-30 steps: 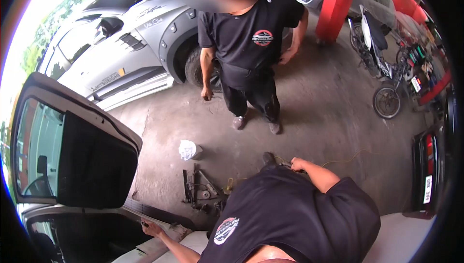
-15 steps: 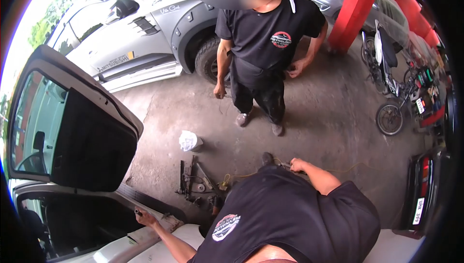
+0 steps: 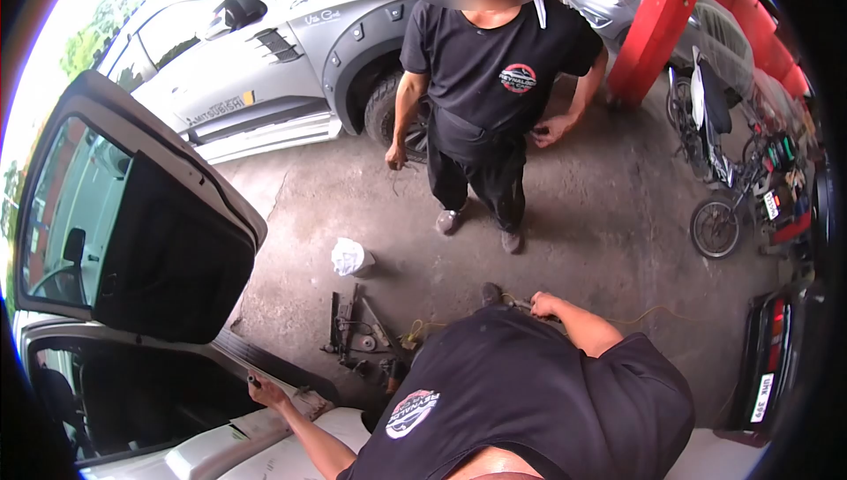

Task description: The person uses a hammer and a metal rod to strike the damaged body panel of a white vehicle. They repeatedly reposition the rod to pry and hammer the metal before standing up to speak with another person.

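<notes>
The left hand (image 3: 267, 392) gripped a small dark tool handle (image 3: 253, 381) at the edge of the white car's open door frame (image 3: 265, 365), while the right hand (image 3: 544, 304) closed around a thin metal tool (image 3: 519, 303) above the grey concrete floor (image 3: 600, 215), near scattered dark metal car parts (image 3: 362, 339).

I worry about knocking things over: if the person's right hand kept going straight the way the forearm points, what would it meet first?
Probably the dark tool that the right hand already grips, then the dark shoe just beyond on the concrete floor. Depth is unclear.
</notes>
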`<action>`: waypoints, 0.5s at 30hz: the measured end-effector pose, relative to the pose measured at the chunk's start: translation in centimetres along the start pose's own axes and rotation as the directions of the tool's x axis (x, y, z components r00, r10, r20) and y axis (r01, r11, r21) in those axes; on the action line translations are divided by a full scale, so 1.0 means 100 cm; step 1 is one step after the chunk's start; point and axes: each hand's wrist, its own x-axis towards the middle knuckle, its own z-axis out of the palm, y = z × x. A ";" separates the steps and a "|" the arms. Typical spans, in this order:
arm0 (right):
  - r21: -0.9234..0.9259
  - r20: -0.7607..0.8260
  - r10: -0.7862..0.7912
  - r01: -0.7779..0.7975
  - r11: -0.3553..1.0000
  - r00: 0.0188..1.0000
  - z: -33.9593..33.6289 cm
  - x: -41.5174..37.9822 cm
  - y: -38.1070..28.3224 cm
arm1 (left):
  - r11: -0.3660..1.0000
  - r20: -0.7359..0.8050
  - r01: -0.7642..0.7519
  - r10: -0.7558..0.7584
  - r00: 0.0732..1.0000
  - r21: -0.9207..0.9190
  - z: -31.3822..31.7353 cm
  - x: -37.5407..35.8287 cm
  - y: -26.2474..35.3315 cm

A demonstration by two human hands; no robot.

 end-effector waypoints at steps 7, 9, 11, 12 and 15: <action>-0.045 -0.004 -0.015 0.015 0.999 1.000 0.002 -0.004 -0.001 | 0.998 0.043 0.017 -0.014 0.999 -0.052 0.007 -0.002 -0.025; -0.114 -0.044 -0.068 0.063 0.992 0.997 0.004 -0.004 -0.001 | 0.998 0.030 0.047 -0.046 0.998 -0.038 0.005 -0.005 -0.013; -0.098 -0.035 -0.050 0.046 0.994 0.998 0.007 0.000 0.005 | 0.997 0.023 0.076 -0.076 0.997 -0.033 0.003 -0.001 0.004; -0.100 -0.034 -0.048 0.044 0.994 0.998 0.008 0.002 0.007 | 0.992 0.043 0.122 -0.123 0.992 0.025 0.001 0.000 0.008; -0.041 0.004 -0.015 0.015 0.999 1.000 0.012 0.006 0.011 | 0.999 0.012 0.052 -0.052 0.999 -0.005 0.010 -0.001 0.008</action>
